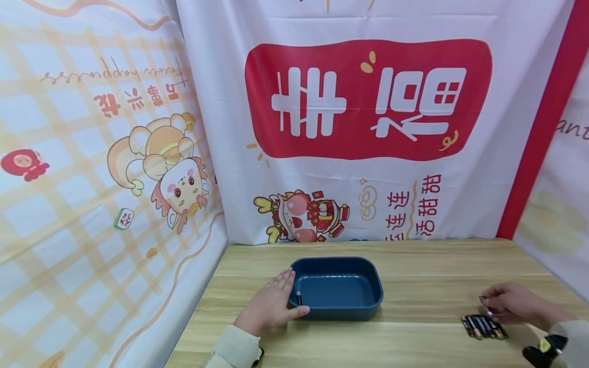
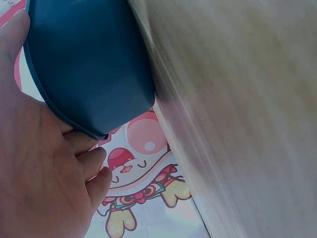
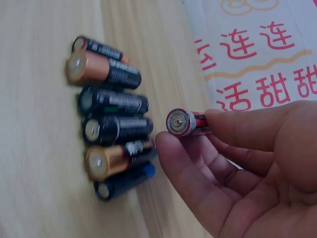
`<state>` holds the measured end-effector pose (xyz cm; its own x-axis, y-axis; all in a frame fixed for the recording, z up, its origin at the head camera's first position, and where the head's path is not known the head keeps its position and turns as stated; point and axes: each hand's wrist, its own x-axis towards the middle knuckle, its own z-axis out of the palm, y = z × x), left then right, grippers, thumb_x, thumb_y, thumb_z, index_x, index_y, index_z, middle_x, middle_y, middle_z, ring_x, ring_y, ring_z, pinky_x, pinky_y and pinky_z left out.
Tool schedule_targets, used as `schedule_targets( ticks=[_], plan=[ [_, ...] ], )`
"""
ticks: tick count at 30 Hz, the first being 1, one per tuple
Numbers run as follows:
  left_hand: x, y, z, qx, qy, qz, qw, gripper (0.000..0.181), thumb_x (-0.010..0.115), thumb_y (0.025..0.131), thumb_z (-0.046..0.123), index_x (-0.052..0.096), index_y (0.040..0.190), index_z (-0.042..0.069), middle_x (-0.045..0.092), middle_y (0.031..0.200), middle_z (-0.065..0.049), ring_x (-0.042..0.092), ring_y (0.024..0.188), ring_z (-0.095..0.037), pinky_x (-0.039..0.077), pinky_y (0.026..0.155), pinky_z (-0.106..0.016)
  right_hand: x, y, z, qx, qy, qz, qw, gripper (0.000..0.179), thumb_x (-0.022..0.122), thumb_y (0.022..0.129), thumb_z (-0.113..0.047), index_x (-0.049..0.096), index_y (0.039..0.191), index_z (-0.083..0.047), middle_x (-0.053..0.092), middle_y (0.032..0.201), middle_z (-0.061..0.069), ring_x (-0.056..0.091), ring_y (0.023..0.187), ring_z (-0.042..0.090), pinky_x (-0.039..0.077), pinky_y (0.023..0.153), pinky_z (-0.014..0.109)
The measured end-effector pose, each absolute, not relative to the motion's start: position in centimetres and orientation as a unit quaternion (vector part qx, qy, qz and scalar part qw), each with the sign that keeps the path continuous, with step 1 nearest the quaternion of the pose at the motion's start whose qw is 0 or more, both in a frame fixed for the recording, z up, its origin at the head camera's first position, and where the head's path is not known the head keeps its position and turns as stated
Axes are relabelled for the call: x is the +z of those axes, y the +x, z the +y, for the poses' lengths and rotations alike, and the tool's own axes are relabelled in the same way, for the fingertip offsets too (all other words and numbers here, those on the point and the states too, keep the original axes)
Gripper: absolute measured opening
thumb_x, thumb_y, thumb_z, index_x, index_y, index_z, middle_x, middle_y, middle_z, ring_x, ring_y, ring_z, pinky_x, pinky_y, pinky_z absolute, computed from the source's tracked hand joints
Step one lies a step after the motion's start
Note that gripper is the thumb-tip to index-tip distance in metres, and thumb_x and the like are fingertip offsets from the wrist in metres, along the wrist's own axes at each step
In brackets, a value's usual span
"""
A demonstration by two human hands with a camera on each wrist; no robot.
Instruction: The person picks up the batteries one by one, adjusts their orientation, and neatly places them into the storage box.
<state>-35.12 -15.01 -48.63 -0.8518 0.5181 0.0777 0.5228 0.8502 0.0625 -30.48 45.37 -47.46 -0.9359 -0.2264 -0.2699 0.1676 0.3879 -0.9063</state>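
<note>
A dark blue rectangular container (image 1: 338, 313) stands on the wooden table. Its left end is held by my left hand (image 1: 273, 304), thumb at the near rim and fingers along the outer side; the left wrist view shows the fingers bent at the rim of the container (image 2: 94, 64). One small dark battery (image 1: 299, 298) with a silvery end is inside, by the left wall. At the right, my right hand (image 1: 517, 302) pinches a red and silver battery (image 3: 185, 122) between thumb and forefinger. Just beside it, several black, copper-topped and blue batteries (image 3: 119, 130) lie side by side.
Printed cloth (image 1: 368, 204) hangs behind the table's (image 1: 423, 286) far edge, and another patterned cloth (image 1: 92, 204) hangs at the left. Bare wood lies between the container and the row of batteries.
</note>
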Motion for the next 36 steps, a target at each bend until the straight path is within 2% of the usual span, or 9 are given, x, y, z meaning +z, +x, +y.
schedule_targets(
  ticks=[8,23,30,36],
  plan=[
    [-48.5,-35.1,-14.9,-0.043,-0.270,-0.962,0.028,0.105,0.034,0.085,0.081,0.021,0.155,0.004,0.017,0.160,-0.011,0.016,0.146,-0.028,0.022,0.114,-0.047,-46.9,-31.3,43.4,-0.561,-0.013,0.811,0.165,0.026,0.052,0.097,-0.001,0.051,0.114,0.018,0.063,0.091,0.008,0.063,0.082,0.021,0.057,0.072,0.038],
    [-48.7,-35.3,-14.9,-0.045,-0.266,-0.962,0.032,0.103,0.036,0.085,0.081,0.023,0.155,0.006,0.018,0.160,-0.008,0.016,0.146,-0.024,0.021,0.115,-0.044,-47.0,-32.9,40.2,-0.578,-0.018,0.797,0.175,0.024,0.051,0.096,0.001,0.053,0.114,0.017,0.062,0.089,0.010,0.062,0.076,0.020,0.057,0.070,0.038],
    [-48.5,-35.2,-14.9,-0.045,-0.270,-0.961,0.031,0.104,0.036,0.085,0.081,0.023,0.154,0.005,0.018,0.160,-0.009,0.016,0.146,-0.025,0.021,0.115,-0.045,-46.1,-33.7,38.2,-0.556,0.017,0.817,0.154,0.028,0.051,0.096,0.001,0.052,0.119,0.017,0.065,0.094,0.014,0.064,0.082,0.023,0.057,0.073,0.041],
    [-48.6,-35.3,-14.9,-0.038,-0.269,-0.962,0.031,0.104,0.034,0.085,0.082,0.023,0.154,0.005,0.018,0.160,-0.009,0.016,0.146,-0.024,0.022,0.115,-0.044,-45.7,-34.5,37.2,-0.558,-0.010,0.815,0.155,0.026,0.051,0.097,0.000,0.054,0.118,0.015,0.066,0.095,0.015,0.065,0.085,0.024,0.057,0.077,0.044]
  ],
)
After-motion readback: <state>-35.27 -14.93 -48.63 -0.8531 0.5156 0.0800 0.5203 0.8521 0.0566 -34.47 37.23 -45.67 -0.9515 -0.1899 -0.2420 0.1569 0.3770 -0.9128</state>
